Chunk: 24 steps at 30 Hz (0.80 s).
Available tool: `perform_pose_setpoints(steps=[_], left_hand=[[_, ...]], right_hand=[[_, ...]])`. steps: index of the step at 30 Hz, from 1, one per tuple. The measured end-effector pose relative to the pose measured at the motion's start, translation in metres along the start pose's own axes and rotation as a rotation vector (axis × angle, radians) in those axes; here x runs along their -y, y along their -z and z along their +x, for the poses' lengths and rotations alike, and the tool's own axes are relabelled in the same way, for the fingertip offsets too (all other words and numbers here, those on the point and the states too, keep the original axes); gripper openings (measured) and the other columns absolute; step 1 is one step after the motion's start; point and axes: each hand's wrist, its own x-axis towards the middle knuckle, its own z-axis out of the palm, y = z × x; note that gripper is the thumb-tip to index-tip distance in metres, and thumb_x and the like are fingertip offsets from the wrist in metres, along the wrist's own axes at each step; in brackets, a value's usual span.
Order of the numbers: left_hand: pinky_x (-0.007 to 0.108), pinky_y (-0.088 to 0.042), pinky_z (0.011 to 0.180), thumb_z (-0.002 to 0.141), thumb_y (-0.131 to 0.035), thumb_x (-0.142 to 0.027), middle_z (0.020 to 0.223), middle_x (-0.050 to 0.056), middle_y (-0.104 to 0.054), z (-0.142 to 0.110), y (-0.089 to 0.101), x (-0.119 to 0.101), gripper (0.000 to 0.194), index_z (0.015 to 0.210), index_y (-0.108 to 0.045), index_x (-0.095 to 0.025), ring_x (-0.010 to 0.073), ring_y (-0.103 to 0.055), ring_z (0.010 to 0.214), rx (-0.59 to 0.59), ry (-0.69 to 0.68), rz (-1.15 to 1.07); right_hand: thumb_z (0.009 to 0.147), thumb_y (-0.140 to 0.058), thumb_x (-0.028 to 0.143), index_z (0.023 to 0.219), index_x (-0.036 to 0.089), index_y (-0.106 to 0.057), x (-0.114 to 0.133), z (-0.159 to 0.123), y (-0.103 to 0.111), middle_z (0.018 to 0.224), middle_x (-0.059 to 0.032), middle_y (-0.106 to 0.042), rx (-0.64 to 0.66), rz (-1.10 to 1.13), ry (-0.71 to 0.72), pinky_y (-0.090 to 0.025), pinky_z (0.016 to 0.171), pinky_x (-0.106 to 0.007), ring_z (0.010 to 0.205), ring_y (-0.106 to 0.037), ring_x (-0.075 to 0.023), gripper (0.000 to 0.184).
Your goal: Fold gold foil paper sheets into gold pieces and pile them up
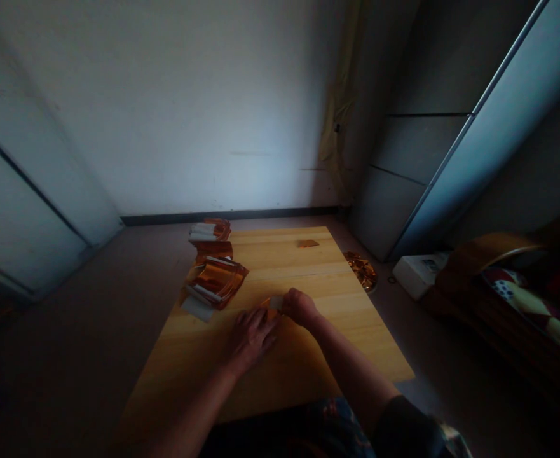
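I see a dark sleeve (407, 425) at five o'clock, dark clothing (311, 429) with reddish patterning at six, both forearms (351, 369) bare

A pale, light-brown wooden table (356, 324) with visible plank seams carries stacks of shiny copper-coloured foil sheets (220, 280) with whitish parts along its left edge. Toward the far right lies a small folded foil piece (308, 243); near the middle, a foil sheet with a pale patch (276, 303).
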Motion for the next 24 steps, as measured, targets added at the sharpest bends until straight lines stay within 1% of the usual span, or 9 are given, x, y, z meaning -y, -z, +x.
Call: perform_pose_setpoints(steps=[2, 6, 9, 14, 16, 20, 22, 24], left_hand=[[0.048, -0.037, 0.097, 0.084, -0.054, -0.033, 0.129, 0.01, -0.052, -0.002, -0.003, -0.001, 0.041, 0.124, -0.053, -0.032, 0.0288, -0.045, 0.12, -0.006, 0.006, 0.019], [0.047, -0.036, 0.098, 0.084, -0.053, -0.035, 0.129, 0.01, -0.052, -0.004, -0.006, -0.002, 0.037, 0.121, -0.056, -0.03, 0.0272, -0.046, 0.119, -0.032, 0.02, 0.013], [0.048, -0.036, 0.099, 0.084, -0.054, -0.035, 0.13, 0.01, -0.052, -0.005, -0.006, -0.003, 0.037, 0.12, -0.057, -0.03, 0.0274, -0.046, 0.12, -0.032, 0.027, 0.001], [0.05, -0.036, 0.1, 0.084, -0.054, -0.033, 0.132, 0.011, -0.051, -0.005, -0.009, -0.005, 0.034, 0.117, -0.06, -0.03, 0.0285, -0.045, 0.122, -0.042, 0.065, -0.028], [0.051, -0.035, 0.101, 0.084, -0.055, -0.034, 0.133, 0.01, -0.051, -0.005, -0.009, -0.006, 0.033, 0.116, -0.061, -0.03, 0.0289, -0.045, 0.123, -0.039, 0.076, -0.041], [0.053, -0.035, 0.101, 0.082, -0.057, -0.033, 0.134, 0.011, -0.05, -0.004, -0.008, -0.006, 0.033, 0.115, -0.061, -0.029, 0.0303, -0.044, 0.124, -0.015, 0.086, -0.042], [0.053, -0.035, 0.1, 0.082, -0.057, -0.032, 0.135, 0.012, -0.049, -0.004, -0.007, -0.007, 0.034, 0.116, -0.061, -0.029, 0.0309, -0.043, 0.125, -0.011, 0.083, -0.042], [0.053, -0.035, 0.1, 0.082, -0.057, -0.032, 0.135, 0.012, -0.049, -0.004, -0.006, -0.007, 0.035, 0.117, -0.06, -0.029, 0.0309, -0.043, 0.125, -0.015, 0.077, -0.043]], right_hand=[[0.083, -0.059, 0.037, 0.095, 0.015, -0.065, -0.001, 0.001, -0.001, 0.092, -0.0104, -0.068, 0.001, -0.001, -0.001, -0.04, 0.06, -0.023, 0.081, -0.064, -0.0191, 0.025], [0.085, -0.056, 0.037, 0.094, 0.014, -0.066, -0.003, 0.003, -0.004, 0.09, -0.0103, -0.067, 0.001, -0.002, -0.008, -0.039, 0.061, -0.023, 0.079, -0.064, -0.0183, 0.026], [0.083, -0.059, 0.036, 0.09, 0.015, -0.067, -0.006, 0.003, -0.005, 0.088, -0.0078, -0.066, -0.01, 0.051, 0.009, -0.038, 0.06, -0.022, 0.077, -0.062, -0.0163, 0.023], [0.074, -0.066, 0.022, 0.08, 0.017, -0.067, -0.012, 0.004, -0.009, 0.087, -0.0031, -0.063, -0.055, 0.18, 0.062, -0.038, 0.061, -0.019, 0.073, -0.057, -0.0119, 0.008], [0.072, -0.064, 0.016, 0.078, 0.017, -0.067, -0.015, 0.006, -0.01, 0.085, -0.0026, -0.062, -0.072, 0.217, 0.072, -0.038, 0.062, -0.019, 0.072, -0.056, -0.0115, 0.007], [0.072, -0.06, 0.008, 0.077, 0.016, -0.068, -0.018, 0.006, -0.006, 0.083, -0.0026, -0.062, -0.062, 0.269, 0.081, -0.039, 0.066, -0.019, 0.074, -0.056, -0.0115, 0.012], [0.072, -0.061, 0.01, 0.077, 0.016, -0.068, -0.018, 0.005, -0.004, 0.082, -0.0022, -0.062, -0.049, 0.282, 0.07, -0.039, 0.064, -0.019, 0.073, -0.056, -0.0114, 0.01], [0.072, -0.064, 0.015, 0.077, 0.016, -0.068, -0.016, 0.003, -0.003, 0.081, -0.0017, -0.061, -0.047, 0.285, 0.056, -0.038, 0.062, -0.019, 0.07, -0.055, -0.011, 0.007]])
